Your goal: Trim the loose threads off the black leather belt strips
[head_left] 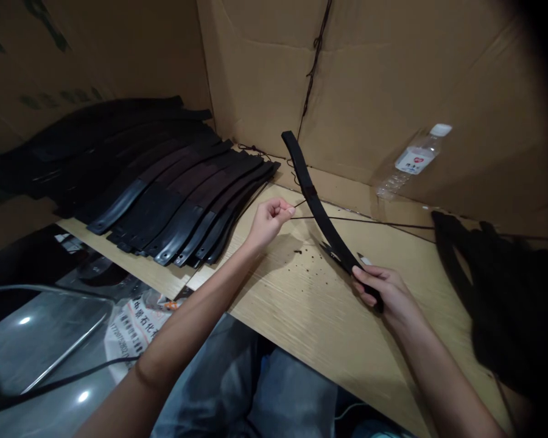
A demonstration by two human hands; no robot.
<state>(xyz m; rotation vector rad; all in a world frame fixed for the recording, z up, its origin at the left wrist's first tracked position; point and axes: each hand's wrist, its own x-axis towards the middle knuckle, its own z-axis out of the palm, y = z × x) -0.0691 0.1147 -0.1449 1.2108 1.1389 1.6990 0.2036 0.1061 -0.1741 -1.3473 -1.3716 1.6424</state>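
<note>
A long, curved black strip is held up at a slant over the wooden board. My right hand is wrapped round its lower end. Left of the strip, my left hand pinches a thin dark cord that runs to the strip's middle. Another stretch of cord crosses behind the strip toward the right. A pointed dark tool, partly hidden, shows beside the strip near my right hand.
Many similar black strips lie overlapping on the left. A clear plastic bottle leans at the cardboard wall. Dark material lies at the right. Small dark crumbs dot the wooden board. A printed plastic bag is below left.
</note>
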